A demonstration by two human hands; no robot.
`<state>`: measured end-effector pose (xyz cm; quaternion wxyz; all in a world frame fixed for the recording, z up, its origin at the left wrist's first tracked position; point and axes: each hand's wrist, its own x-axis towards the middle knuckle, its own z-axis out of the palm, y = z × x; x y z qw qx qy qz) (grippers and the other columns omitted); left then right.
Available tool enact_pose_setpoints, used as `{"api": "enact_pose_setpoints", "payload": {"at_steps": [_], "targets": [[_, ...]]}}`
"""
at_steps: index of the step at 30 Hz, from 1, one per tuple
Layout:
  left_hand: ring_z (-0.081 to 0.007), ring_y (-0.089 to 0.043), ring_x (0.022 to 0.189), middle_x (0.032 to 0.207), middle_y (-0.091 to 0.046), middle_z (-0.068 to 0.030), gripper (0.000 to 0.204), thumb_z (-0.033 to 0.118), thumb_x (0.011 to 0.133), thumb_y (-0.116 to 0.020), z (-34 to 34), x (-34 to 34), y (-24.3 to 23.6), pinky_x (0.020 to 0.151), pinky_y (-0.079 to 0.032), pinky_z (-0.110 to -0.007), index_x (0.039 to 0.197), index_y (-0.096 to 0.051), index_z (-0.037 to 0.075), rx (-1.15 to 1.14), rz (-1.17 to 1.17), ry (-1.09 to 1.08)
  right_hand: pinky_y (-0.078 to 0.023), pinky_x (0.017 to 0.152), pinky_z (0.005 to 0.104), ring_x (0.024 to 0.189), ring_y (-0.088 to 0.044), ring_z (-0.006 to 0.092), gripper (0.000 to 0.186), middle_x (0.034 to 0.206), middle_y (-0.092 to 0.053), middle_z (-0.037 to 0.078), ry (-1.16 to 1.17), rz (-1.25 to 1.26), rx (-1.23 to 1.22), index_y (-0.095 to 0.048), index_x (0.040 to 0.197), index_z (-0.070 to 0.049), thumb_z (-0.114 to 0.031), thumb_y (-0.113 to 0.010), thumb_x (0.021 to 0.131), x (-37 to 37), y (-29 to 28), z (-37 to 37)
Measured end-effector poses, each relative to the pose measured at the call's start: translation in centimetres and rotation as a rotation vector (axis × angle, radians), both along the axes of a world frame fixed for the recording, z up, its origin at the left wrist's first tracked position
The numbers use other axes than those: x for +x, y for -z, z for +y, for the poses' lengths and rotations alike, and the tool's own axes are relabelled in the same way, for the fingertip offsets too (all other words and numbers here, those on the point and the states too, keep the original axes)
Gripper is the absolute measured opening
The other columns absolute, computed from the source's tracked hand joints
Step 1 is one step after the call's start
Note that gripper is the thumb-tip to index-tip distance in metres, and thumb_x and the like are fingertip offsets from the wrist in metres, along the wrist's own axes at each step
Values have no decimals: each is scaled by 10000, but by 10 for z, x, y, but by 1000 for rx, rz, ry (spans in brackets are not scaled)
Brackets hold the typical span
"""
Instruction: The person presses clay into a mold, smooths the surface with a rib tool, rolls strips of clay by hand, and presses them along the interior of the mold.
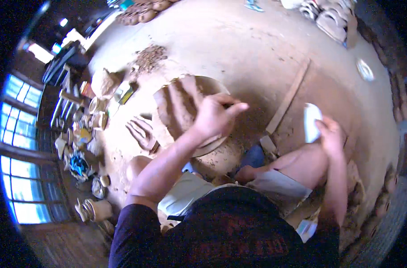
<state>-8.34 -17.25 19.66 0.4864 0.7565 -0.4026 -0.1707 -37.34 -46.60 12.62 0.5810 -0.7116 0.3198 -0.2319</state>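
Note:
Over a round board [215, 145] in front of me hangs my left hand [217, 115]. Its fingers are curled and the thumb points right; whether anything is inside them is hidden. Beneath and left of it, thick brown ridged pieces that look like clay [177, 102] lie across the board. My right hand [332, 134], out by my right knee, grips a thin, pale, curved flat piece [311, 121] between thumb and fingers; its kind is unclear. A smaller group of brown clay-like strips [142, 134] rests on the floor left of the board.
A long wooden plank [289, 96] lies right of the board. Brown crumbs [149, 59] are heaped beyond it. Pots, bags and tools [85, 134] crowd the left side below the windows [25, 165]. A white oval object [365, 70] lies far right, and sacks [331, 20] stand at the back.

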Motion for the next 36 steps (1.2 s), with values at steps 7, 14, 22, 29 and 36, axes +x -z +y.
{"api": "enact_pose_setpoints", "payload": {"at_steps": [7, 14, 22, 29, 36], "targets": [[-83, -636, 796, 858, -720, 0, 202, 194, 931, -791, 33, 41, -6, 725, -515, -264, 1008, -774, 8, -286, 307, -188, -528, 785, 294, 843, -653, 112, 127, 956, -731, 23, -554, -157, 16, -720, 1055, -8, -63, -673, 951, 203, -54, 157], [-64, -559, 698, 777, -663, 23, 268, 252, 973, -731, 112, 69, 8, 617, -439, -245, 973, -774, -13, -185, 472, -383, -546, 823, 323, 885, -656, 112, 206, 983, -753, 48, -617, -128, 35, -743, 1123, -15, -123, -678, 960, 274, -43, 232], [-48, -505, 665, 725, -612, 51, 201, 254, 962, -753, 122, 113, 45, 596, -371, -228, 926, -771, 57, -418, 605, -571, -524, 775, 313, 849, -626, 81, 231, 947, -738, 41, -662, -137, -102, -714, 1110, 32, -153, -650, 988, 351, -29, 250], [-59, -526, 611, 743, -646, 13, 240, 277, 1014, -678, 140, 189, 60, 566, -389, -239, 949, -745, 56, -532, 558, -788, -512, 731, 315, 790, -644, 115, 252, 876, -717, 66, -655, -51, -186, -694, 1159, 24, -143, -633, 981, 395, -34, 260], [-306, -610, 1236, 1330, -631, -251, 621, 359, 1043, -582, 149, 236, 164, 1056, -465, -389, 1513, -434, -18, -177, 490, -788, -533, 415, 347, 557, -653, 192, 396, 826, -662, 96, -540, 234, 198, -499, 1435, -46, -160, -543, 1059, 491, 32, 210]]}}
